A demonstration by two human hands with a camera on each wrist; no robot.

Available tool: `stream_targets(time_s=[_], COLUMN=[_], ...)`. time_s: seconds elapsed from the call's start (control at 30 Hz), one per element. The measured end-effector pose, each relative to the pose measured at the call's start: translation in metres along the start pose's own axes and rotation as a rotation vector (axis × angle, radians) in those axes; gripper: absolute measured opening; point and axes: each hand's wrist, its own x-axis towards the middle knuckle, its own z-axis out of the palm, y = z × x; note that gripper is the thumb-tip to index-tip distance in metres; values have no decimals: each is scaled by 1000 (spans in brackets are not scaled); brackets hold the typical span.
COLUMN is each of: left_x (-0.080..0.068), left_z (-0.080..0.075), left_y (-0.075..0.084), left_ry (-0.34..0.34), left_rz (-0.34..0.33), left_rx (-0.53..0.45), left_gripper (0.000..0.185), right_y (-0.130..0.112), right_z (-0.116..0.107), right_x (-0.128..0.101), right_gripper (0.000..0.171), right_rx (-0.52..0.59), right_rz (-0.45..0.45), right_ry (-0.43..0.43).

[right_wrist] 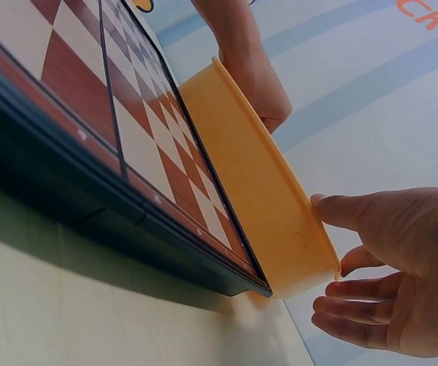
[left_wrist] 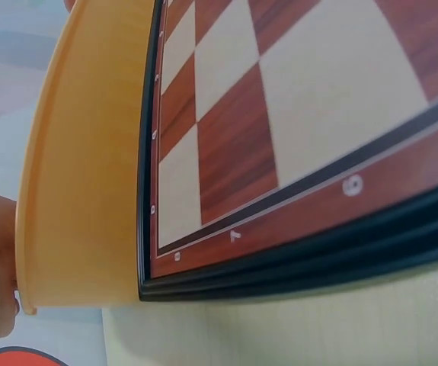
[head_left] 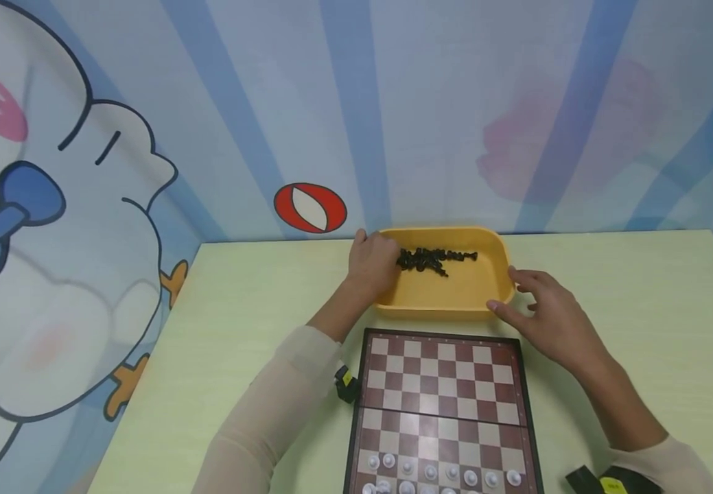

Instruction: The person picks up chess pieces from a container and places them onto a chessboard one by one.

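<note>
Yellow tray (head_left: 449, 291) sits on the green table (head_left: 257, 295), just behind the chessboard (head_left: 442, 384), with a heap of black chess pieces (head_left: 433, 259) lying inside it. Left hand (head_left: 373, 264) reaches over the tray's left rim, fingers down among the black pieces; whether they pinch one, cannot tell. Right hand (head_left: 547, 312) is at the tray's right corner, fingers spread loosely, thumb touching the rim. White pieces (head_left: 439, 473) stand on the board's near rows.
</note>
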Motion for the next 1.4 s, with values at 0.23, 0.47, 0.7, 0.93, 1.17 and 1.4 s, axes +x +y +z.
stream_targets(time_s=[0.23,0.47,0.7,0.93,1.17,1.4], left_x=[-5,-13,-25,-46,-64,-85], left_z=[-6,-16,-23,-37,-45,-49], left_y=[-3,-6,-4,-6,-10,-10], left_ry=[11,28,118,185,261,253], left_rz=[6,19,21,29,42,49], left_rx=[23,-23,-118,-231,-288,-323], left_gripper=[24,16,13,12,12,14], right_y=[-3,1,4,0,-3,-2], right_z=[1,2,1,1,0,-2], right_x=[1,-1,-3,-1,0,1], right_gripper=[82,83,87,86,88,88], right_rx=[7,2,-11,-11,-26,-25], right_rz=[-13,-11,35,50,76,76], right_ry=[-6,-4,-43,-43,-61,-79])
